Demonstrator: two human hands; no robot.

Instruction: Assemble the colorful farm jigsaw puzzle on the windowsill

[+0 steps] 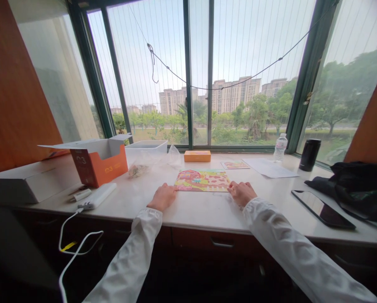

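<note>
A colourful picture board, like a puzzle with a farm scene, lies flat on the pale desk in front of me. My left hand rests at its near left corner with the fingers curled, touching the edge. My right hand sits at the near right corner, fingers likewise curled against the board's edge. Both arms wear white sleeves. Whether either hand grips the board I cannot make out.
An open orange box, a clear plastic bag and a white tub stand left. A small orange box, card, paper, water bottle, black cup, tablet and dark bag lie right. A power bank with cable is near left.
</note>
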